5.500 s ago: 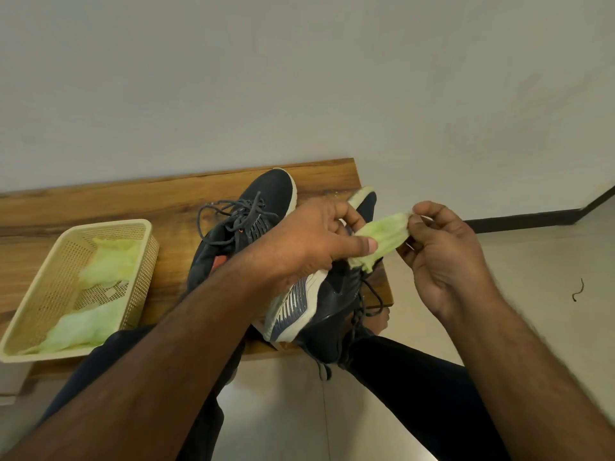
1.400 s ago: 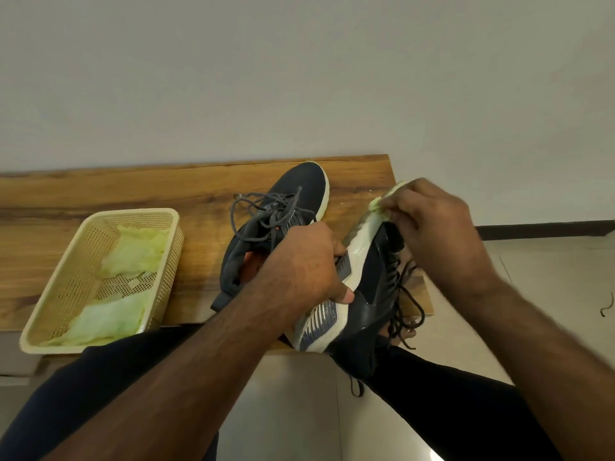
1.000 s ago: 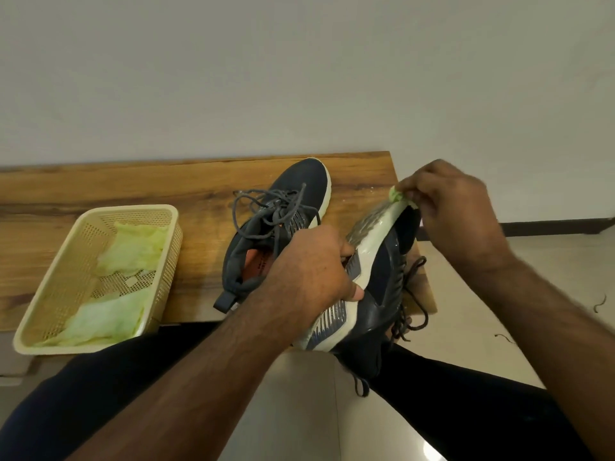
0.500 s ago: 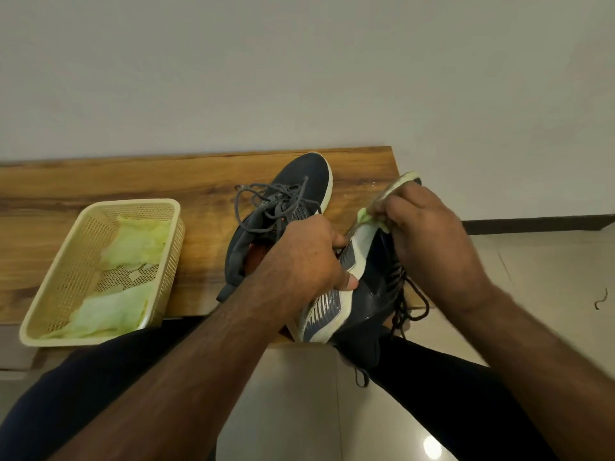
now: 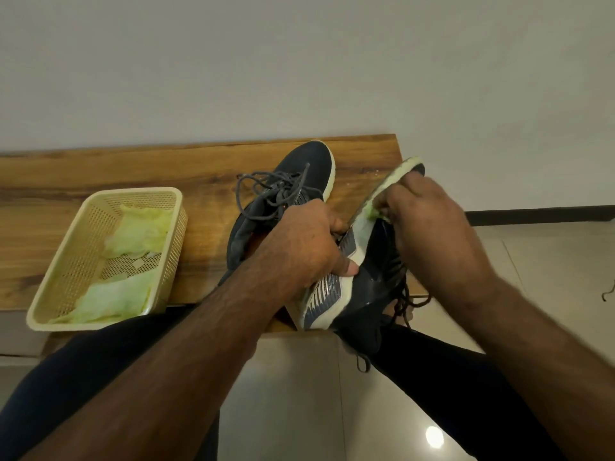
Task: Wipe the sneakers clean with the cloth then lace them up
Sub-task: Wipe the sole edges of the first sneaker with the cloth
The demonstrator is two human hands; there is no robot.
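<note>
My left hand (image 5: 309,247) grips a dark navy sneaker (image 5: 362,281) by its sole, tipped on its side with the white midsole facing up. My right hand (image 5: 429,227) pinches a small light green cloth (image 5: 374,211) and presses it against the white midsole near the toe; most of the cloth is hidden under my fingers. Loose dark laces hang from this shoe at the lower right. The second navy sneaker (image 5: 299,181) lies on the wooden bench (image 5: 100,174) behind my left hand, with its grey laces loose.
A cream plastic basket (image 5: 63,267) holding green cloths (image 5: 133,231) sits at the bench's front left. My dark-trousered legs fill the lower view over a glossy tiled floor (image 5: 293,400). A pale wall rises behind the bench, which ends at the right.
My right hand has been rubbing the cloth back and forth along the midsole between toe and mid-shoe. My left hand keeps the same grip on the shoe.
</note>
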